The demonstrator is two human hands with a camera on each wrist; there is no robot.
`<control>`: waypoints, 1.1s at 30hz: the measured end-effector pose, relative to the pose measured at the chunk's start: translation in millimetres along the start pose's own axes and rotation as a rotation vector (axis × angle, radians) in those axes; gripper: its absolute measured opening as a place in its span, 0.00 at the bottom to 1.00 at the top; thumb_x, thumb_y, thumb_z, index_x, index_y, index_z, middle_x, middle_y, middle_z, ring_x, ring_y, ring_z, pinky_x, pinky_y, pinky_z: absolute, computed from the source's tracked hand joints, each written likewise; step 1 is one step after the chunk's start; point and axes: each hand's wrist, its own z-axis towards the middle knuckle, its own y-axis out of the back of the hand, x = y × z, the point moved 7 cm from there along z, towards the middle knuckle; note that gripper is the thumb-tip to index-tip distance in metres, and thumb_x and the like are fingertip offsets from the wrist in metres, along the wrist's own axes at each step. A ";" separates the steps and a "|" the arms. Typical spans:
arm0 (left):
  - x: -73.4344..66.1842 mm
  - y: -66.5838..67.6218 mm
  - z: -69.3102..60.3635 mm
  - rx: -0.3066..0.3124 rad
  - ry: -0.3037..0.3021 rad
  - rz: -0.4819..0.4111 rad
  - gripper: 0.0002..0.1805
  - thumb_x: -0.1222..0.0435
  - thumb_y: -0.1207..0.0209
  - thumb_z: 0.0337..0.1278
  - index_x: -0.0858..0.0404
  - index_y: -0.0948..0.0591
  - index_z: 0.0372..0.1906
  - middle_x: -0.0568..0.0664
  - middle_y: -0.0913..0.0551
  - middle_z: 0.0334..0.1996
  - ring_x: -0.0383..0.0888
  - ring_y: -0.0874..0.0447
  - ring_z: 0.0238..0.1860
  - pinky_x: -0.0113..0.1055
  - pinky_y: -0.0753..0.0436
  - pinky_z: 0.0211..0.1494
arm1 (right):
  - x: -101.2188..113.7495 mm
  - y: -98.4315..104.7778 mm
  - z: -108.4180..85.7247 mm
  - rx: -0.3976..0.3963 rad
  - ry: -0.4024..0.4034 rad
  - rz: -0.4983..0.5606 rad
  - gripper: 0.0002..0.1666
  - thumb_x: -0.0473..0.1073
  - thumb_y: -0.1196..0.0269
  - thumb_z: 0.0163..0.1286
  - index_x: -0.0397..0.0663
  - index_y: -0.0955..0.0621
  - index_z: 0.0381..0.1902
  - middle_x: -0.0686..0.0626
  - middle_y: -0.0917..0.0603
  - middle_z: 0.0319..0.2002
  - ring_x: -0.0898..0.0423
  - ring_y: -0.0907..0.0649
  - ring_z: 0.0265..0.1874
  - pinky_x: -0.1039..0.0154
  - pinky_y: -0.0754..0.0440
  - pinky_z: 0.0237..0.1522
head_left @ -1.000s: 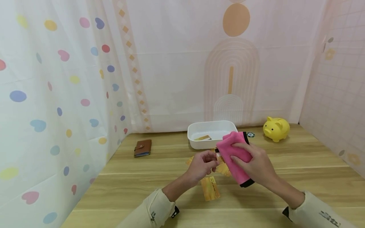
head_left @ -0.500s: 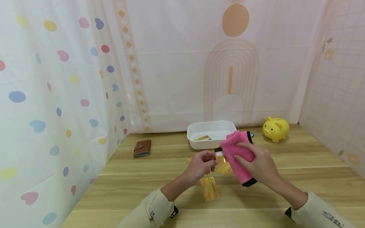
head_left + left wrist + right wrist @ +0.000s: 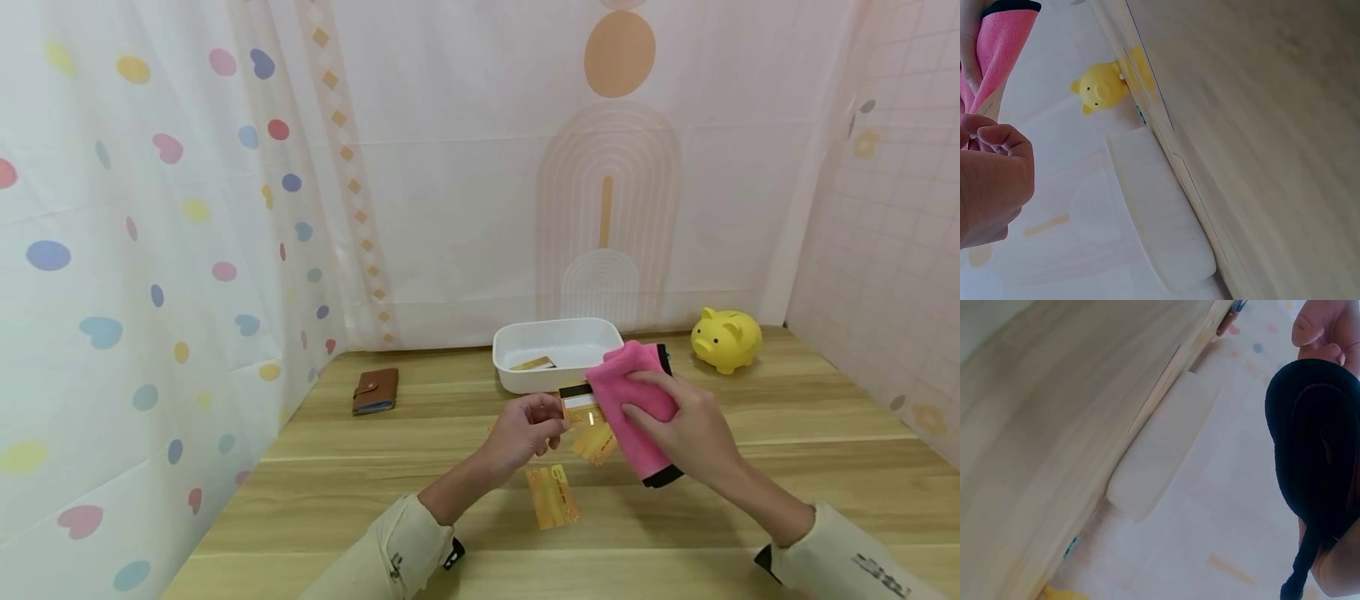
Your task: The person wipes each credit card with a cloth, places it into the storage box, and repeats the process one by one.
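Observation:
My left hand point(image 3: 522, 432) pinches the left end of a yellow bank card point(image 3: 577, 402), its back with a black stripe and white strip turned toward me. Folded in my right hand point(image 3: 697, 429) is a pink cloth point(image 3: 626, 392) with black edging, which covers the card's right end. In the left wrist view the curled fingers of my left hand point(image 3: 997, 175) sit just below the cloth point(image 3: 1004, 47). The right wrist view shows mostly the cloth's dark edge point(image 3: 1291, 444). Below the hands, one gold card point(image 3: 552, 497) lies on the table; another point(image 3: 596, 444) is partly hidden behind the cloth.
Behind the hands stands a white tray point(image 3: 517, 381) holding a gold card point(image 3: 534, 363). A brown card wallet point(image 3: 377, 390) lies at the back left, a yellow piggy bank point(image 3: 726, 340) at the back right. Curtains hang along the table's back and sides.
The cloth and right hand have slid rightward along the card, uncovering more of its stripe and white strip. My left hand has shifted slightly left, keeping its pinch.

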 end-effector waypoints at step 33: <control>3.6 18.5 2.8 -0.042 0.033 -0.011 0.08 0.73 0.40 0.60 0.72 0.20 0.43 0.47 0.18 0.28 0.37 0.26 0.23 0.26 0.31 0.24 | -20.0 -2.6 2.7 0.003 -0.082 -0.007 0.21 0.35 0.25 0.57 0.42 0.17 0.49 0.40 0.14 0.40 0.55 0.19 0.25 0.66 0.21 0.22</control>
